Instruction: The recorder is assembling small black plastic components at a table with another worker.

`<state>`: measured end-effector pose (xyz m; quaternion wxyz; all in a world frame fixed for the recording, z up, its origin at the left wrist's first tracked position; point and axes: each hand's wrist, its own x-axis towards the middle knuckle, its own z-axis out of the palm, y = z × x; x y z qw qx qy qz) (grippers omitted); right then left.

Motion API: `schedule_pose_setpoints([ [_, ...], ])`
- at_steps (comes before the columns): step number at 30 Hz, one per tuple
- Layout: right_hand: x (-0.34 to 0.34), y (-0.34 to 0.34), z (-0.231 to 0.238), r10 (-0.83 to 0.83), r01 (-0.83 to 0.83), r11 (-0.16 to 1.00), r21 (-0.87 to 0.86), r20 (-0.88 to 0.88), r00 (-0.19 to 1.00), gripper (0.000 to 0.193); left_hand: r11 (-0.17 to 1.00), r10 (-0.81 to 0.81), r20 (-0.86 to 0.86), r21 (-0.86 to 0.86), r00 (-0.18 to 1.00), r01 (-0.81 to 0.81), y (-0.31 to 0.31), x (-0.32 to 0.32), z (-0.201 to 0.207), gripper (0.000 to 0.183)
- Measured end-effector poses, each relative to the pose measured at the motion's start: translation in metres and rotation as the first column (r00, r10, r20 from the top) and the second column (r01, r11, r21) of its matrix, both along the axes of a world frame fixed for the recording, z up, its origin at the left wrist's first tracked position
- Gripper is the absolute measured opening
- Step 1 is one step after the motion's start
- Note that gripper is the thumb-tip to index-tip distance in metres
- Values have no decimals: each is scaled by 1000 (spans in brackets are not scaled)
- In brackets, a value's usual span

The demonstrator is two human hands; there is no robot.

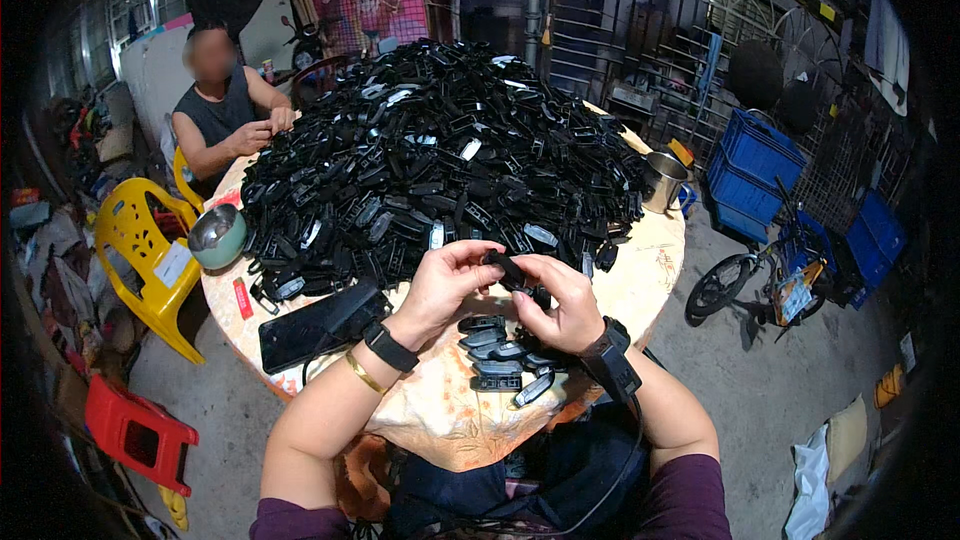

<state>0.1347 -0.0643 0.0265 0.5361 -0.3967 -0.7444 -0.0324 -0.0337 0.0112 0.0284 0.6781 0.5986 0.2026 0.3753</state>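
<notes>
Above the near side of the round table (640,280), my left hand (445,288) and my right hand (565,305) meet at a small dark plastic piece (508,268). The fingertips of both hands pinch it and cover part of it, so its exact kind does not show. Below my right hand lies a small group of black oblong plastic parts (497,352), some with grey shiny faces. A large heap of similar black parts (440,140) rises just beyond my hands and covers most of the tabletop.
Left of my hands lie a black flat device with a cable (315,330) and a red lighter-like object (243,298). A green bowl (217,237) and a metal mug (663,183) stand near the table's edges. Another person (225,105) sits far left, near a yellow chair (150,250).
</notes>
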Motion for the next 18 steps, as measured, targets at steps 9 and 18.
schedule_pose_setpoints([
  [9, 3, -1, -6, -50, 22, 990, -137, -204, 978, 25, 944, 188, -31, 283, 982, -171, -10, 3, 4, 27],
  [18, 1, -1, -2, -61, 41, 991, -131, -151, 987, 24, 926, 240, -152, 332, 959, -180, -12, -1, 8, 29],
])
